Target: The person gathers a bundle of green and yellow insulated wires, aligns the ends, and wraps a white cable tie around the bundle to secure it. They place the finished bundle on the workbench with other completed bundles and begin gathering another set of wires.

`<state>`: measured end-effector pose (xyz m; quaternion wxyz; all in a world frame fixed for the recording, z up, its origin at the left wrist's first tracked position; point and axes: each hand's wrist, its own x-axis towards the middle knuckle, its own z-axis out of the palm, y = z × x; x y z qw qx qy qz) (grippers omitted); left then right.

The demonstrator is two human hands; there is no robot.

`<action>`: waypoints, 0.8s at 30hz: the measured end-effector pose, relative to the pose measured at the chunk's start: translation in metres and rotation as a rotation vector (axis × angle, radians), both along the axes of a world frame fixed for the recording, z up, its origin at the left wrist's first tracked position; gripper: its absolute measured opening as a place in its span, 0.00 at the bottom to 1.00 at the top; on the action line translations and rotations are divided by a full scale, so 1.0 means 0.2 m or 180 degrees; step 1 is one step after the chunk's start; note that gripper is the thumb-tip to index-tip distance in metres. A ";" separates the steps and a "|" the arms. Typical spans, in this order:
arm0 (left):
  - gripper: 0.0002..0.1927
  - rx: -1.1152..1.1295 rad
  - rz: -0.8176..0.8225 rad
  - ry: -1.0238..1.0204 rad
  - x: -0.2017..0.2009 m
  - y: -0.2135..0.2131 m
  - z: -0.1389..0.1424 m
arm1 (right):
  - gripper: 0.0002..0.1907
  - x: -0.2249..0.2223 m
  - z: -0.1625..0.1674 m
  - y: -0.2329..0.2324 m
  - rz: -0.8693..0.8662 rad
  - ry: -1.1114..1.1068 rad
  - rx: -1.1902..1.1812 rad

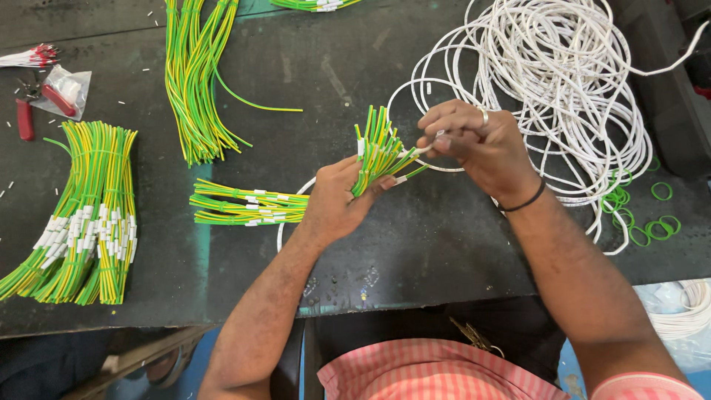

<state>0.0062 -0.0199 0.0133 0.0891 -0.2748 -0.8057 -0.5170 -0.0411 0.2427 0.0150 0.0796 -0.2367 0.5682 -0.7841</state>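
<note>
1. We clamp the green-yellow wire bundle at frame centre in our closed left hand.
2. Our right hand pinches a white sleeve; a loose grip could let wires fan onto the table.

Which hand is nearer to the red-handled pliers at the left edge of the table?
Left. The left hand is nearer the red-handled pliers, though well apart. The right hand is farther right.

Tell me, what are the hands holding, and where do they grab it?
The left hand grips a bunch of green-and-yellow wires around its lower part. The right hand pinches something small and white at the fingertips.
</note>
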 end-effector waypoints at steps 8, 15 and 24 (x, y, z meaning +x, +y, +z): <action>0.13 0.0090 -0.0037 0.0124 0.00 -0.01 0.00 | 0.06 0.02 -0.11 -0.01 -0.0450 0.0093 0.0600; 0.13 0.0066 -0.0077 0.0224 0.00 -0.02 0.01 | 0.07 0.03 -0.05 -0.02 -0.0523 0.1329 0.1272; 0.14 0.0099 -0.0061 0.0159 0.00 -0.01 0.00 | 0.07 0.07 0.00 -0.06 -0.0392 0.0968 0.0809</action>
